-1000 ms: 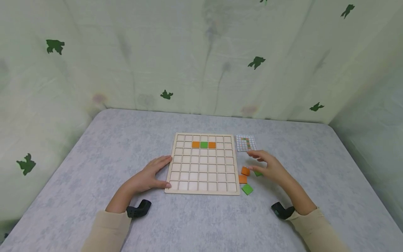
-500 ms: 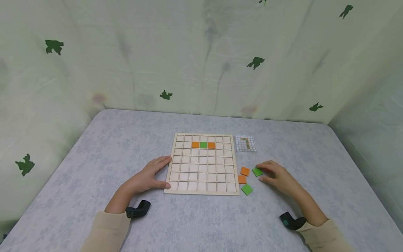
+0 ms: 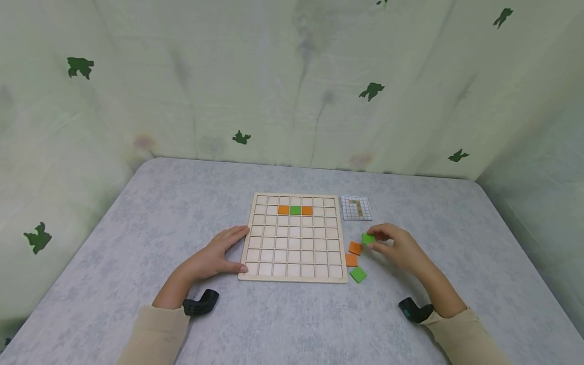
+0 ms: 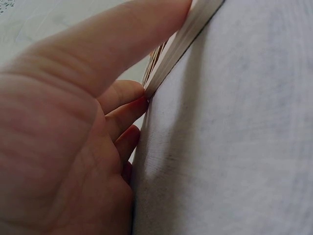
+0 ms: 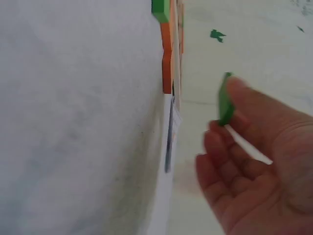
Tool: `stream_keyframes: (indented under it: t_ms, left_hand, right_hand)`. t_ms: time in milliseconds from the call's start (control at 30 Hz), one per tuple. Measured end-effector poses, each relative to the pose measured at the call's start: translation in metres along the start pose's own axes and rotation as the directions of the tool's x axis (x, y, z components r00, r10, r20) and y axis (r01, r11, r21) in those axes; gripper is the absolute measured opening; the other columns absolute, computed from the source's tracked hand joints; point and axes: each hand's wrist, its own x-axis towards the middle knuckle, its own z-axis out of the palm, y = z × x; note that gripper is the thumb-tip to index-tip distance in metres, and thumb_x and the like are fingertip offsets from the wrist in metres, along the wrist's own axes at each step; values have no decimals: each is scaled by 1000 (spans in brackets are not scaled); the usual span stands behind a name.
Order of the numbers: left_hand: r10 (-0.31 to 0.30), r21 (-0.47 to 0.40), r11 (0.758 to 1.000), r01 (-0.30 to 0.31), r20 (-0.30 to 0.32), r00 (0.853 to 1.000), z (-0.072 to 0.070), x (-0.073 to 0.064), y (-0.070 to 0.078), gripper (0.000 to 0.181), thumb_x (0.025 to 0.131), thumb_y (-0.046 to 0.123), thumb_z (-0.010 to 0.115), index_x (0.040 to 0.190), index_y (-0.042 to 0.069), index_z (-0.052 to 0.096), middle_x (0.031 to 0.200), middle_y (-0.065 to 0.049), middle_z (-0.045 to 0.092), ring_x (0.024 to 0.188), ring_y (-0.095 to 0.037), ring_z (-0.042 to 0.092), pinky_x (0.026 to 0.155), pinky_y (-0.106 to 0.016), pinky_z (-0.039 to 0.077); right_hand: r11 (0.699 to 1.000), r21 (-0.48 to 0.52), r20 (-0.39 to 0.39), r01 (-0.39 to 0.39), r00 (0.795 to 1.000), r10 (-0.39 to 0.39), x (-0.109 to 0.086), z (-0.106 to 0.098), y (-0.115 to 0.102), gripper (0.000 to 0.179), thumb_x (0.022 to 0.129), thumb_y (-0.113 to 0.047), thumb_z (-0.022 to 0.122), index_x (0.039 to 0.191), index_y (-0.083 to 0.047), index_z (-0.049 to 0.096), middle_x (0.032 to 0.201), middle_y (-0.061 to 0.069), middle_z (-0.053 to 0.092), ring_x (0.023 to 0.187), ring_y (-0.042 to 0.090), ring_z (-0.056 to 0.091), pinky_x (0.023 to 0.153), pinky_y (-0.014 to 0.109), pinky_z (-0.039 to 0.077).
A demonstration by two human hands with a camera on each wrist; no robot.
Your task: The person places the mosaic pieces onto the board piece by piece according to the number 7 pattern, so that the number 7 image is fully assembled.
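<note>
A pale wooden grid board (image 3: 294, 279) lies flat on the table, with an orange tile (image 3: 283, 209), a green tile (image 3: 295, 210) and another orange tile (image 3: 307, 210) side by side in its second row from the back. My left hand (image 3: 213, 257) rests at the board's left edge, thumb at the near corner and fingers spread farther back along the side. Between thumb and fingers, my right hand (image 3: 401, 248) pinches a green square tile (image 5: 225, 100), lifted above the table in the right wrist view. Two loose orange tiles (image 3: 355, 248) and one green tile (image 3: 358, 274) lie right of the board.
A small printed pattern card (image 3: 357, 208) lies off the board's back right corner. The grey table (image 3: 292, 324) ends at a pale curtain (image 3: 274, 76) with green bird shapes. Each wrist carries a black device (image 3: 201, 303).
My right hand moved right and down to the green tile, pinched it, and has raised it back and to the left. The left hand stays at the board's edge.
</note>
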Motion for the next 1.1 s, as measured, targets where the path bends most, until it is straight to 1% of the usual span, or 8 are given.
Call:
stream_keyframes:
  t_ms: [67, 267, 467, 567, 667, 767, 900, 1100]
  left_hand:
    - [1, 0, 1000, -1, 0, 1000, 0, 0, 0, 96, 68, 40, 76, 141, 4, 26, 145, -15, 22, 132, -37, 10, 99, -57, 10]
    - [7, 4, 1000, -7, -4, 1000, 0, 0, 1, 95, 68, 40, 76, 141, 4, 27, 144, -15, 23, 131, -37, 10, 99, -57, 10]
    - [9, 10, 1000, -9, -1, 1000, 0, 0, 0, 95, 68, 41, 76, 141, 5, 27, 145, -14, 23, 132, -36, 10, 100, -57, 11]
    - [4, 12, 1000, -4, 1, 1000, 0, 1, 0, 95, 68, 41, 75, 142, 5, 26, 145, -14, 22, 132, -36, 10, 100, -57, 10]
    - [0, 7, 1000, 0, 2, 1000, 0, 1, 0, 95, 68, 40, 75, 142, 4, 26, 145, -14, 22, 132, -36, 10, 100, -57, 10]
    - [-2, 6, 1000, 2, 1, 1000, 0, 0, 0, 95, 68, 40, 76, 141, 4, 26, 144, -15, 22, 132, -36, 10, 100, -57, 10]
    - [1, 12, 1000, -1, 1, 1000, 0, 0, 0, 95, 68, 41, 76, 141, 5, 27, 144, -15, 23, 132, -36, 10, 100, -56, 11]
    - [-5, 13, 1000, 5, 1, 1000, 0, 1, 0, 96, 68, 41, 76, 142, 5, 27, 144, -15, 23, 131, -37, 10, 99, -57, 11]
  right_hand:
    - [999, 11, -29, 35, 999, -35, 6, -1, -7, 29, 78, -10, 70, 106, -6, 61, 102, 5, 59, 89, 21, 56, 77, 38, 46]
    - [991, 91, -92, 99, 992, -91, 32, 4, -29, 29, 78, -13, 70, 106, -8, 61, 103, 3, 58, 92, 20, 53, 79, 39, 45]
    - [975, 167, -115, 144, 985, -126, 64, 17, -55, 29, 81, -18, 67, 108, -9, 61, 101, 1, 57, 90, 17, 52, 79, 34, 44]
    - [963, 220, -112, 154, 985, -132, 78, 27, -65, 30, 82, -19, 66, 109, -7, 61, 101, 4, 56, 91, 18, 51, 80, 35, 44]
    - [956, 264, -96, 127, 990, -106, 90, 39, -67, 32, 82, -23, 66, 110, -8, 61, 103, 5, 56, 92, 18, 51, 80, 35, 44]
    - [953, 287, -71, 100, 994, -83, 97, 52, -64, 34, 83, -23, 64, 112, -6, 60, 104, 7, 55, 92, 19, 51, 80, 35, 44]
    - [950, 304, -30, 64, 998, -57, 102, 65, -58, 34, 83, -17, 65, 113, -2, 59, 105, 9, 55, 91, 21, 52, 80, 35, 44]
    - [967, 248, 78, -54, 996, 35, 102, 76, -49, 29, 82, -20, 66, 108, -8, 62, 106, 2, 57, 93, 17, 53, 80, 31, 44]
